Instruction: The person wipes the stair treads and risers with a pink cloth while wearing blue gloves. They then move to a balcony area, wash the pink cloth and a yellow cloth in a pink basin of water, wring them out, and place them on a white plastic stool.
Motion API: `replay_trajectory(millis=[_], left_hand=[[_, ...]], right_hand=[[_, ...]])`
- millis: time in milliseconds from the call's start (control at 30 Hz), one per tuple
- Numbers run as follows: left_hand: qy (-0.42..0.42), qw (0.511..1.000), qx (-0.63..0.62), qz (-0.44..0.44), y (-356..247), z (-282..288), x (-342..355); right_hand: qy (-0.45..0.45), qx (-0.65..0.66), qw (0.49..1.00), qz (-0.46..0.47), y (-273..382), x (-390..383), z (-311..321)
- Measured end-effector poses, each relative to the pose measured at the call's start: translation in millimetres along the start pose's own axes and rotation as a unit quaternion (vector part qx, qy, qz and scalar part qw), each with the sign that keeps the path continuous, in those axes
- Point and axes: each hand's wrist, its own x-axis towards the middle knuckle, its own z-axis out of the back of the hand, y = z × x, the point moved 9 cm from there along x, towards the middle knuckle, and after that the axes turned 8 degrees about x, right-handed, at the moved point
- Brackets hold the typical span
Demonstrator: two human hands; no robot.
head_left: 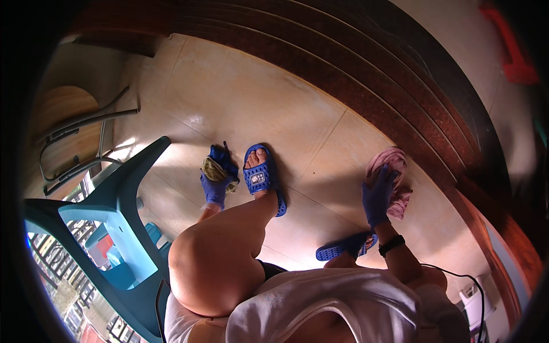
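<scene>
Both my hands wear blue-purple gloves. My left hand (pixel 214 190) is closed round a bunched cloth (pixel 215 172), olive-green with a dark blue part, just left of my slippered foot. On the right, my right hand (pixel 378 193) lies over a pink cloth (pixel 393 162) on the tiled floor (pixel 240 86), its fingers pressed onto the fabric near the dark wooden base. A black band (pixel 391 245) circles my right wrist. Blue slippers (pixel 257 178) are on my feet; the other slipper (pixel 345 247) sits below the pink cloth.
A dark brown stepped wooden base (pixel 343 74) curves across the far side and down the right. At left a teal plastic stool (pixel 114 206) lies tipped over. Behind it stands a folding chair (pixel 68 131) with metal legs. A red object (pixel 510 46) is at the far right.
</scene>
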Motion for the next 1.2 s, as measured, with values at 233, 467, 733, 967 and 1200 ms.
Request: replay_trajectory(millis=[233, 467, 733, 967, 1200], left_hand=[[0.027, 1.000, -0.009, 0.013, 32, 35, -5], [-0.035, 0.997, 0.071, -0.018, -6, 32, 6], [0.045, 0.992, 0.092, -0.079, -4, 35, 37], [0.177, 0.957, 0.218, 0.072, -24, 35, 43], [0.182, 0.971, -0.111, 0.104, -45, 33, -12]], right_hand=[[0.126, -0.043, 0.987, 0.089, 142, 45, -60], [0.112, -0.074, 0.918, 0.372, 296, 88, -86], [0.249, 0.095, 0.895, 0.357, 177, -67, -102], [0.501, 0.297, 0.786, 0.210, 142, -202, -131], [0.271, 0.315, 0.885, 0.210, 232, 50, -26]])
